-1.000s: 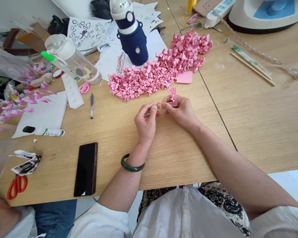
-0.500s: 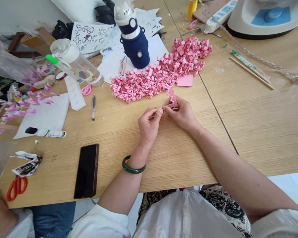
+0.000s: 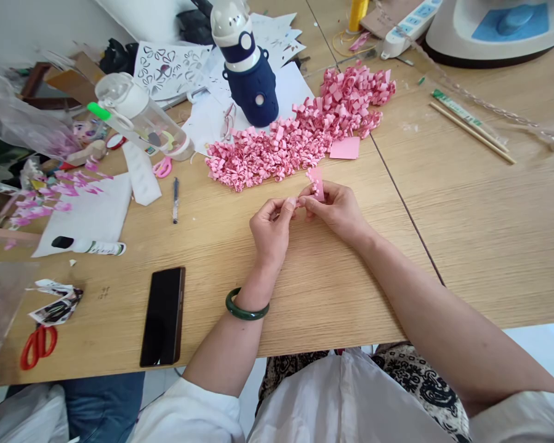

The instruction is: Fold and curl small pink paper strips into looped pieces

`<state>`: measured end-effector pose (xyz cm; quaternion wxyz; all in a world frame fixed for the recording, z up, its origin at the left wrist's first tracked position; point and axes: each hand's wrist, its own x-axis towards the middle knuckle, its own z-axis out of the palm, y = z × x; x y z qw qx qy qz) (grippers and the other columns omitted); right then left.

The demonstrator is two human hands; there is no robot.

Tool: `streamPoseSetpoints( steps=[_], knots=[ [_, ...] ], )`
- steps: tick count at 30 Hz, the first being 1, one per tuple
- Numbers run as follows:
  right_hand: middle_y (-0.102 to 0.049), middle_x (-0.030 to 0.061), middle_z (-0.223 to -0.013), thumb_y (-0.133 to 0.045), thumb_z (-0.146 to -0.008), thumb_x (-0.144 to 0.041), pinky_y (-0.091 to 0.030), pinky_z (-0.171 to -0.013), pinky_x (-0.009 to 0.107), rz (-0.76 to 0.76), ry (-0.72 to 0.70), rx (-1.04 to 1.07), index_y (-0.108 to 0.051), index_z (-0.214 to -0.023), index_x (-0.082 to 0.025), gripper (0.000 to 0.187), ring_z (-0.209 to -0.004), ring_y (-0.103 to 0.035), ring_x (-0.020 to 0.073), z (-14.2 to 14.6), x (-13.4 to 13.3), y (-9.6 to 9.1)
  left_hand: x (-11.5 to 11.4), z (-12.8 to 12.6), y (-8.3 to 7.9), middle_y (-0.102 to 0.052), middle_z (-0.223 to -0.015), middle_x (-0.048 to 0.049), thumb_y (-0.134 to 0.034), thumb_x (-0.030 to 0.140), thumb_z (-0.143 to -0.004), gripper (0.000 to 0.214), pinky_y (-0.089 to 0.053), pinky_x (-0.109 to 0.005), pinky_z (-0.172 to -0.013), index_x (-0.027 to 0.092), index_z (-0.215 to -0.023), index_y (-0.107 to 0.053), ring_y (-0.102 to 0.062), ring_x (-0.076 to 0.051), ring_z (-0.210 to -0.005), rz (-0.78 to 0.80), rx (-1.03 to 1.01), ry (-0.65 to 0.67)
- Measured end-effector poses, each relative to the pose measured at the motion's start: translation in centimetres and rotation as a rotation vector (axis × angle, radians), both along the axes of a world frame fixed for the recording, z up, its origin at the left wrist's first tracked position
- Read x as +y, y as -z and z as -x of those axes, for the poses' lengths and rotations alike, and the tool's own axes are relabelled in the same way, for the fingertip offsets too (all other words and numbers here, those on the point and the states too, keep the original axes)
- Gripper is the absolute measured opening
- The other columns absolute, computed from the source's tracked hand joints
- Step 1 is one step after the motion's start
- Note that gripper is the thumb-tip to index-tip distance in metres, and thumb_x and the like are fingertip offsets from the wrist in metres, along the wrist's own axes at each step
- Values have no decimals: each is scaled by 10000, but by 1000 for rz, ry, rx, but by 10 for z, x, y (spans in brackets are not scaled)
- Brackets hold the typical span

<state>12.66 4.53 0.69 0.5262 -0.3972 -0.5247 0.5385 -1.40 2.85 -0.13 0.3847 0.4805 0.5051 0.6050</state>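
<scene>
My right hand (image 3: pixel 339 209) pinches a small pink paper piece (image 3: pixel 317 182) with curled fringes, held just above the wooden table (image 3: pixel 466 215). My left hand (image 3: pixel 271 229), with a green bangle (image 3: pixel 246 307) on its wrist, has its fingertips closed on the lower edge of the same piece. Both hands meet fingertip to fingertip. Just beyond them lies a long pile of curled pink paper pieces (image 3: pixel 300 132), and a flat pink square (image 3: pixel 345 147) rests at the pile's near right.
A black phone (image 3: pixel 163 315) lies near the front edge on the left, with red scissors (image 3: pixel 37 346), a glue stick (image 3: pixel 88 247) and a pen (image 3: pixel 175 200) further left. A navy bottle (image 3: pixel 249 64) and a clear bottle (image 3: pixel 138 117) stand behind. Chopsticks (image 3: pixel 473 126) lie at right.
The hands stay together on the pink piece; the fingers have shifted slightly along its edge. The view has drifted a little.
</scene>
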Motion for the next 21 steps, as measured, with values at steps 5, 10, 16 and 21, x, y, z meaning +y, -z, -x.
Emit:
streamPoseSetpoints(
  steps=[5,10,16,21],
  knots=[
    [-634,-7,-700,-800,-798,-380,-466,-562,242,-28,17,-26,-675,-781,-162,252,-588,-533,101,2,0,1,-2,2,2,-740,-802,-19,-754,401,-879,224,-576,-238,-644,191,-799,-750,-669,-122,-681,-99,166,-40],
    [-597,-31,-657,-794,-775,-334,-446,-565,233,-59,-2,-19,-656,-761,-165,219,-579,-504,91,3,-1,0,-3,5,3,-696,-790,-20,-709,338,-908,202,-550,-232,-648,177,-787,-719,-645,-121,-700,-159,352,-80],
    [-601,-24,-671,-776,-797,-359,-453,-547,234,17,8,-60,-641,-772,-167,237,-585,-529,100,3,-1,1,-5,4,2,-725,-849,-37,-678,297,-937,165,-542,-216,-657,176,-846,-741,-672,-121,-745,-218,443,-61],
    [-616,-12,-693,-789,-785,-395,-467,-552,246,9,20,-46,-646,-767,-165,272,-584,-541,105,4,-2,2,-4,4,2,-741,-877,-46,-677,278,-944,146,-555,-211,-657,176,-871,-753,-697,-125,-767,-218,445,-59]
  ],
)
